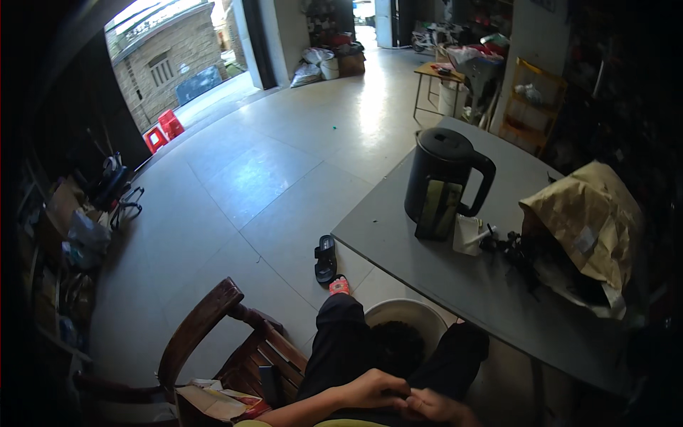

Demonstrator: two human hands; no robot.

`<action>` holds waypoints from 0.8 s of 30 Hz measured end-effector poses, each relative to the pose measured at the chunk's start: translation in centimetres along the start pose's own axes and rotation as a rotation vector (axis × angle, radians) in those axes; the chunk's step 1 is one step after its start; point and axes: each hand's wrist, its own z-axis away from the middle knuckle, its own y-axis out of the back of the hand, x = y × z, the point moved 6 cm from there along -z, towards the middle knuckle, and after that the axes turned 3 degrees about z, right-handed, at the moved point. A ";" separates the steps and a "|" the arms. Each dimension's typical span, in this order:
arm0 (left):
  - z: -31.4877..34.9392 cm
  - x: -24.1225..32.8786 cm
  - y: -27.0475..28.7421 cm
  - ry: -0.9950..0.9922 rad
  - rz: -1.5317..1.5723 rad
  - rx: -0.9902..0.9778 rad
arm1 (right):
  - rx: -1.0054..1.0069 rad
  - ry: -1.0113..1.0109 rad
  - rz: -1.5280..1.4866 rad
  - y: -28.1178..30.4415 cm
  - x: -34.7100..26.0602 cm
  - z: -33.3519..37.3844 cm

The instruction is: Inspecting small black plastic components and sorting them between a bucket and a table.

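Nearest, over dark trousers (338,334), the left hand (373,388) and the right hand (432,406) meet at the fingertips, their fingers bent inward; whether anything small is pinched between them I cannot tell. From the far left, red stools (171,124) stand near the top of the view. Closer in, a brown wooden chair (197,324) with a slatted seat carries an opened carton (212,402) and a slim dark object (269,385). One black sandal (326,257) lies on the tiled floor (163,249). Between the trouser legs sits a pale tub (429,320), with a dark mass (398,345) inside, just beyond the hands. Further right, the grey bench (398,249) bears a black kettle (435,167), a dark upright box (440,208) just before it, a small white packet (466,236), a black tangle (511,249) and a crumpled brown paper bag (601,220).
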 end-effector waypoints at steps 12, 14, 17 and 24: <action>-0.9 -1.7 1.0 0.201 0.040 0.200 | 1.626 0.351 0.827 16.0 -6.7 8.8; -1.1 -2.0 0.6 0.179 -0.035 0.143 | 1.903 0.231 0.995 18.1 -7.1 11.6; -1.0 -1.9 0.4 0.169 -0.040 0.145 | 2.130 -0.111 1.208 21.5 -6.2 13.1; 0.3 -3.4 1.1 0.281 0.040 0.194 | 2.038 0.039 1.087 22.6 -5.5 12.5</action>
